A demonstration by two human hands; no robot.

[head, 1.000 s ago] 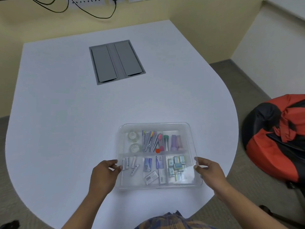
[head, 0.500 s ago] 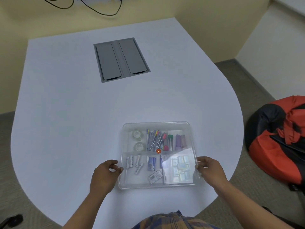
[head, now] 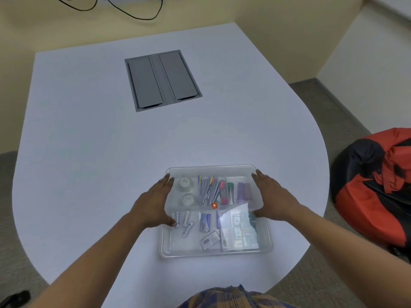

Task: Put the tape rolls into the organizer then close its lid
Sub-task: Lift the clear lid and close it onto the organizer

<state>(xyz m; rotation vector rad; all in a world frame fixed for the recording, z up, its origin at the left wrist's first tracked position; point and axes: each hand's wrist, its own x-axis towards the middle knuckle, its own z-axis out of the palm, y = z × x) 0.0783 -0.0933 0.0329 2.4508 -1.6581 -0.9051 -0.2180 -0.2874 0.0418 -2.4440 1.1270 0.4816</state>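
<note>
A clear plastic organizer point(head: 213, 252) lies on the white table near its front edge, with its clear lid point(head: 211, 170) lying on top. Two clear tape rolls point(head: 185, 182) sit one behind the other in the far-left compartment. Pens, markers, batteries and small boxes fill the other compartments. My left hand point(head: 153, 203) lies flat on the lid's left edge, fingers stretched toward the far corner. My right hand point(head: 270, 197) lies flat on the lid's right edge in the same way. Neither hand grips anything.
A grey cable hatch point(head: 162, 80) is set into the table further back. A red and black bag point(head: 375, 185) sits on the floor to the right. Black cables point(head: 135, 16) hang on the wall behind the table.
Both hands have left the organizer's near corners and slid forward along its sides; they now lie flat over the lid's left and right edges.
</note>
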